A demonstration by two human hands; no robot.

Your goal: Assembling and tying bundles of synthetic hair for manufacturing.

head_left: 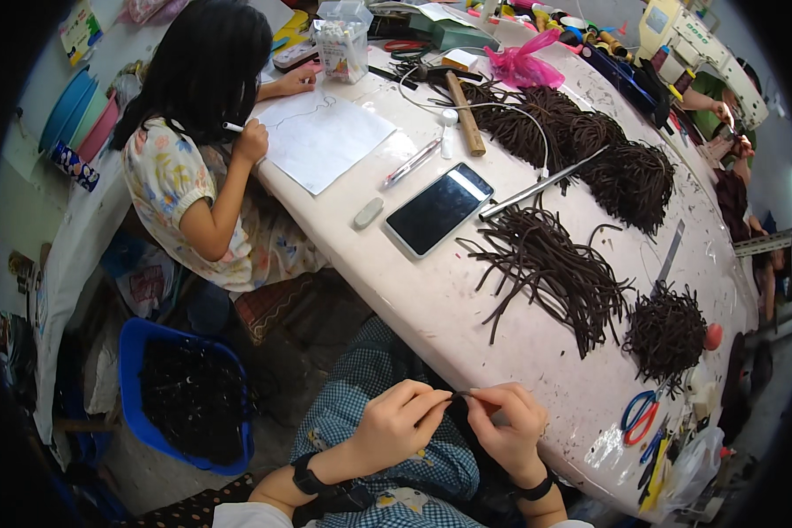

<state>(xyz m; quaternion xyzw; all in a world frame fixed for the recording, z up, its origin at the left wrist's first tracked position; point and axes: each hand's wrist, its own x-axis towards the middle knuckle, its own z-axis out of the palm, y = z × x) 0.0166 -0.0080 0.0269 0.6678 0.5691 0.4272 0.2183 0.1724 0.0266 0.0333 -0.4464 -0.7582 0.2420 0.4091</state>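
Note:
Above my lap, my left hand (399, 422) and my right hand (508, 424) face each other with thumbs and fingertips pinched together. A short dark strip (458, 396) runs between the two pinches, its ends hidden by the fingers. To the right on the table lies a loose pile of dark brown cords (554, 277). Beside it sits a rounder heap of shorter dark cords (664, 334). Farther back are thick bundles of similar cords (629, 180). Scissors with red and blue handles (640, 416) rest near the table's right edge.
A smartphone (440, 209), a metal rod (541, 183) and a wooden stick (465, 114) lie on the white table (378, 268). At left, a person (185, 167) holds a marker over paper (326, 145). A blue basin (132, 387) with dark scraps stands on the floor.

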